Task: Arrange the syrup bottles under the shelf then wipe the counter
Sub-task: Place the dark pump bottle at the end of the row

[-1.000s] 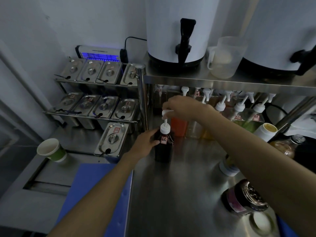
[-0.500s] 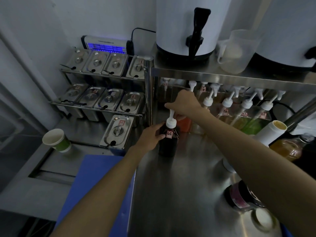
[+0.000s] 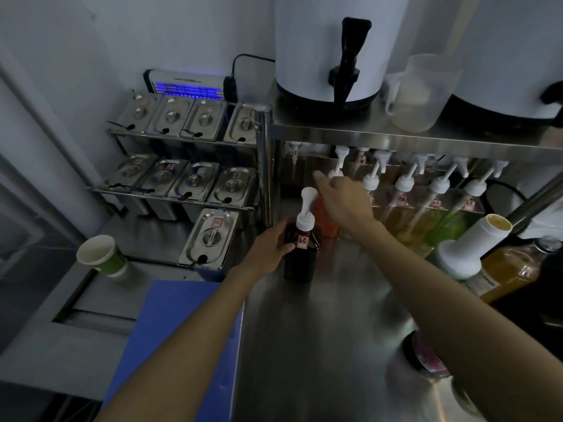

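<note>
One grip [image 3: 271, 248] holds dark bottle [image 3: 300, 257].

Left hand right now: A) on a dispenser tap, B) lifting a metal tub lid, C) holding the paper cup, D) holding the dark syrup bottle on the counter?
D: the left hand grips the dark syrup bottle by its side, standing on the counter in front of the shelf.
</note>
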{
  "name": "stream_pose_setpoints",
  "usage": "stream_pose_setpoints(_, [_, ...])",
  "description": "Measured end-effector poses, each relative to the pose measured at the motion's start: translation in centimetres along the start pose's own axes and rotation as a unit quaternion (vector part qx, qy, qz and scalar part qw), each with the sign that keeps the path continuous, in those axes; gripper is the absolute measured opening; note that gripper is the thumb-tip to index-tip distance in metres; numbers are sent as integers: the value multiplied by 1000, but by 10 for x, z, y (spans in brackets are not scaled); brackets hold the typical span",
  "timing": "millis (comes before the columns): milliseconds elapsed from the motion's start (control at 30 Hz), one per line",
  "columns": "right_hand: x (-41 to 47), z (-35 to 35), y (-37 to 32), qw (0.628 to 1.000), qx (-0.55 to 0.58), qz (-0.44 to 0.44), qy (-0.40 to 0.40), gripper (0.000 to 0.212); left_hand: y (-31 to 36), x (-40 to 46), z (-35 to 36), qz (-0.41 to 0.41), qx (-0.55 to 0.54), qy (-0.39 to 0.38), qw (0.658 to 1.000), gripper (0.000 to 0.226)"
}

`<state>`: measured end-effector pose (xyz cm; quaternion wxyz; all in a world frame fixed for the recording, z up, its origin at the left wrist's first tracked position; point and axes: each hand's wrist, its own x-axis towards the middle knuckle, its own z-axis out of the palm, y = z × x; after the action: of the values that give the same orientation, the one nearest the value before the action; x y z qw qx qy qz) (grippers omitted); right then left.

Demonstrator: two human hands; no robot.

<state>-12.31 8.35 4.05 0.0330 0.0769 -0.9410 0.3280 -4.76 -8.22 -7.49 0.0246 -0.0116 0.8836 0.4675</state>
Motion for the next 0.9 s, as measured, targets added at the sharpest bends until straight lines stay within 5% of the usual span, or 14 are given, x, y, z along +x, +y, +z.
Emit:
stream_pose_setpoints(67, [-10,10,30,998,46,40,3,49,-5,-1,2,-14,-31,0,999,60])
stream_pose_setpoints(167, [-30,36,71,988,67,72,-120,14,-14,3,8,-53,-39,-12,998,53])
stream_pose_setpoints(367, [-57,80,101,962,143,50,-226,79,-31,6,8,-63,-104,-62,991,74])
stream_pose_setpoints(500, [-57,95,106,967,162,41,-192,84,-39,7,15,-71,-94,-70,991,80])
stream_pose_setpoints(900, [-48,115,97,974,194,20,-118,83,-47,20,33,-40,1,34,999,36])
